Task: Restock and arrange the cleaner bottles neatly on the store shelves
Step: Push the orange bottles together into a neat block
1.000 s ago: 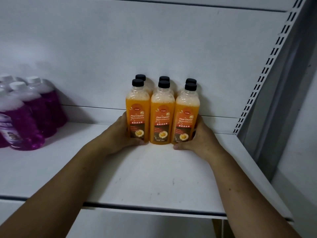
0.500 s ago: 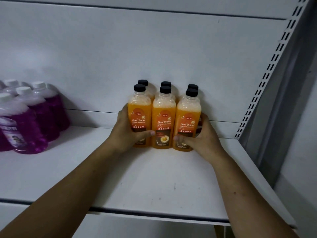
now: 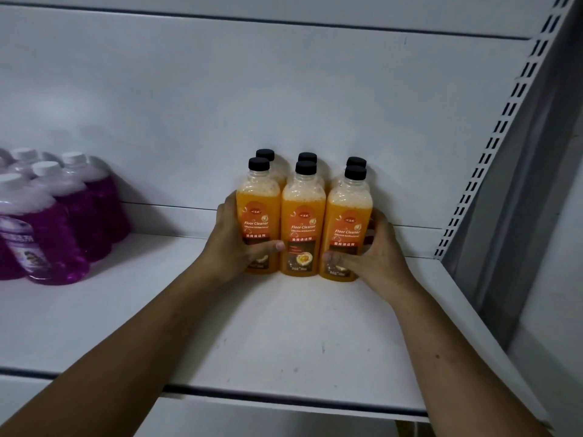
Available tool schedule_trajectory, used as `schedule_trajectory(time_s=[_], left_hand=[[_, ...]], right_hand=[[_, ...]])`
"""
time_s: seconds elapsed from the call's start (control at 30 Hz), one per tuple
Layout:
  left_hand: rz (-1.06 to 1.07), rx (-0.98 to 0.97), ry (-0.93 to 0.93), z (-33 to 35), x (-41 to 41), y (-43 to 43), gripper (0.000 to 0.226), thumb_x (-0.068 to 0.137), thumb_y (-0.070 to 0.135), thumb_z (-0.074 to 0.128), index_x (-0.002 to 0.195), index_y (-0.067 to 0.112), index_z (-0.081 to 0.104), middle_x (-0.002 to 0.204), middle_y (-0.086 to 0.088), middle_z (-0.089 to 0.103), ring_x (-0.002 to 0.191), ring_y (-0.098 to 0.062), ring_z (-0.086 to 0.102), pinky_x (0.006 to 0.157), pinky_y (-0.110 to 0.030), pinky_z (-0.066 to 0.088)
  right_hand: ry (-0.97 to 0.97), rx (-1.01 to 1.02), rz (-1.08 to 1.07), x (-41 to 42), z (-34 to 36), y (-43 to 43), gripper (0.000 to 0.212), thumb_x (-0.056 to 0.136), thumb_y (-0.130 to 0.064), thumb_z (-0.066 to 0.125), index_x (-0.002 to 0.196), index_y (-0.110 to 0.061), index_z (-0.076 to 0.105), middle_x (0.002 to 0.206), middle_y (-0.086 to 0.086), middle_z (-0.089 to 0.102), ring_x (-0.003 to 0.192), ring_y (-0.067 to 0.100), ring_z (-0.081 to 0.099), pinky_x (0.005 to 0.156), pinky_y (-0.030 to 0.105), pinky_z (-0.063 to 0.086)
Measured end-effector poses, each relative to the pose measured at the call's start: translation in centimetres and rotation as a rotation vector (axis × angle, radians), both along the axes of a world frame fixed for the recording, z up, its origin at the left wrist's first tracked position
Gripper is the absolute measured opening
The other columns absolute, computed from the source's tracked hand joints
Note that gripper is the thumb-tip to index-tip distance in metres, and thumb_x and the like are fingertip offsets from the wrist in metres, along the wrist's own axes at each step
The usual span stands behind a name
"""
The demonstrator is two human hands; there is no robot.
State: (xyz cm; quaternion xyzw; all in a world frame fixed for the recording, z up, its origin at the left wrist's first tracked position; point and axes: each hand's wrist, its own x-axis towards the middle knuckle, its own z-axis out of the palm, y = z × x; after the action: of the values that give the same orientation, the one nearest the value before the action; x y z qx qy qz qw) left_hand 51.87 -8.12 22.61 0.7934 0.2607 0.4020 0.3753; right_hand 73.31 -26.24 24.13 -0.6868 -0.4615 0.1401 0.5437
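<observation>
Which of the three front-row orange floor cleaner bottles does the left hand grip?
The leftmost front bottle: the left hand wraps it, thumb across its label. The right hand grips the rightmost front bottle.

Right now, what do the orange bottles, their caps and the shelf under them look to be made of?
The orange bottles: probably clear plastic, glossy; foam and orange liquid show through the walls above the labels.
The caps: black, seemingly matte plastic; no shine on them.
The shelf: likely white-painted sheet metal, satin; thin front edge, small scuffs on the deck.
</observation>
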Motion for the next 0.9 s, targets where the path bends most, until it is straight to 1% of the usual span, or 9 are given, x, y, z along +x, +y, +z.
schedule_trajectory(time_s=[0.07, 0.17, 0.27, 0.33, 0.43, 0.53, 0.7, 0.8, 0.9], left_hand=[[-0.004, -0.047, -0.051, 0.3, 0.1, -0.5, 0.115, 0.056, 0.086, 0.081, 0.149, 0.041, 0.029, 0.150, 0.001, 0.045, 0.133, -0.020, 0.056, 0.107, -0.053, 0.054], [0.019, -0.122, -0.193, 1.4, 0.7, -1.6, 0.112, 0.063, 0.092, 0.066, 0.154, 0.041, 0.027, 0.154, 0.003, 0.046, 0.133, -0.018, 0.057, 0.107, -0.046, 0.054], [0.028, -0.146, -0.262, 1.8, 1.5, -1.8, 0.107, 0.068, 0.088, 0.067, 0.156, 0.040, 0.030, 0.154, 0.002, 0.048, 0.132, -0.016, 0.059, 0.108, -0.048, 0.054], [0.020, -0.127, -0.250, 1.7, 1.8, -1.6, 0.104, 0.067, 0.081, 0.074, 0.153, 0.041, 0.034, 0.152, 0.001, 0.049, 0.129, -0.014, 0.061, 0.104, -0.044, 0.057], [-0.012, -0.111, -0.261, 1.5, 1.9, -1.1, 0.112, 0.058, 0.071, 0.090, 0.151, 0.039, 0.035, 0.150, 0.001, 0.051, 0.128, -0.015, 0.063, 0.100, -0.043, 0.060], [-0.024, -0.107, -0.267, 1.4, 2.0, -0.6, 0.117, 0.052, 0.066, 0.096, 0.148, 0.041, 0.036, 0.149, -0.001, 0.051, 0.128, -0.017, 0.063, 0.099, -0.048, 0.059], [-0.006, -0.050, -0.252, 1.2, 1.9, -0.6, 0.110, 0.048, 0.069, 0.096, 0.139, 0.057, 0.034, 0.149, -0.001, 0.048, 0.129, -0.015, 0.061, 0.100, -0.045, 0.059], [0.013, -0.032, -0.236, 1.2, 1.9, -0.6, 0.103, 0.049, 0.073, 0.094, 0.132, 0.068, 0.032, 0.148, 0.000, 0.048, 0.128, -0.017, 0.061, 0.100, -0.046, 0.059], [0.033, -0.011, -0.222, 1.4, 1.9, -0.8, 0.100, 0.049, 0.075, 0.090, 0.128, 0.071, 0.029, 0.149, 0.000, 0.046, 0.129, -0.016, 0.059, 0.098, -0.034, 0.058]], right_hand=[[0.032, 0.115, -0.034, 0.0, 0.0, 0.3, 0.105, 0.064, -0.058, 0.084, 0.153, -0.035, 0.034, 0.151, -0.004, 0.046, 0.129, 0.014, 0.055, 0.086, 0.025, 0.054], [0.268, 0.321, -0.068, -1.1, 0.4, 1.3, 0.091, 0.083, -0.075, 0.057, 0.158, -0.030, 0.034, 0.158, -0.001, 0.043, 0.135, 0.015, 0.055, 0.089, 0.020, 0.057], [0.311, 0.376, -0.003, -2.3, 0.1, 2.0, 0.084, 0.088, -0.077, 0.049, 0.159, -0.033, 0.035, 0.151, -0.001, 0.054, 0.128, 0.014, 0.064, 0.092, 0.029, 0.060], [0.297, 0.391, 0.035, -2.7, -0.1, 2.1, 0.070, 0.095, -0.055, 0.058, 0.157, -0.034, 0.035, 0.143, -0.004, 0.062, 0.120, 0.010, 0.069, 0.085, 0.027, 0.061], [0.188, 0.334, 0.043, -2.0, -0.6, 2.1, 0.096, 0.078, -0.034, 0.086, 0.157, -0.038, 0.032, 0.139, -0.009, 0.063, 0.117, 0.005, 0.068, 0.080, 0.024, 0.061], [0.091, 0.278, 0.001, -1.6, -0.9, 2.4, 0.121, 0.059, -0.035, 0.100, 0.156, -0.042, 0.028, 0.143, -0.011, 0.058, 0.124, 0.008, 0.063, 0.090, 0.033, 0.061], [0.048, 0.286, -0.044, -1.6, -1.1, 2.6, 0.126, 0.054, -0.029, 0.103, 0.156, -0.039, 0.028, 0.144, -0.012, 0.054, 0.126, 0.003, 0.058, 0.086, 0.019, 0.056], [0.040, 0.282, -0.057, -1.6, -1.1, 2.6, 0.121, 0.052, -0.035, 0.102, 0.149, -0.045, 0.031, 0.144, -0.013, 0.053, 0.126, 0.003, 0.057, 0.092, 0.028, 0.056], [0.022, 0.265, -0.080, -1.5, -1.1, 2.6, 0.125, 0.051, -0.042, 0.102, 0.151, -0.046, 0.028, 0.146, -0.011, 0.050, 0.129, 0.009, 0.056, 0.097, 0.039, 0.057]])
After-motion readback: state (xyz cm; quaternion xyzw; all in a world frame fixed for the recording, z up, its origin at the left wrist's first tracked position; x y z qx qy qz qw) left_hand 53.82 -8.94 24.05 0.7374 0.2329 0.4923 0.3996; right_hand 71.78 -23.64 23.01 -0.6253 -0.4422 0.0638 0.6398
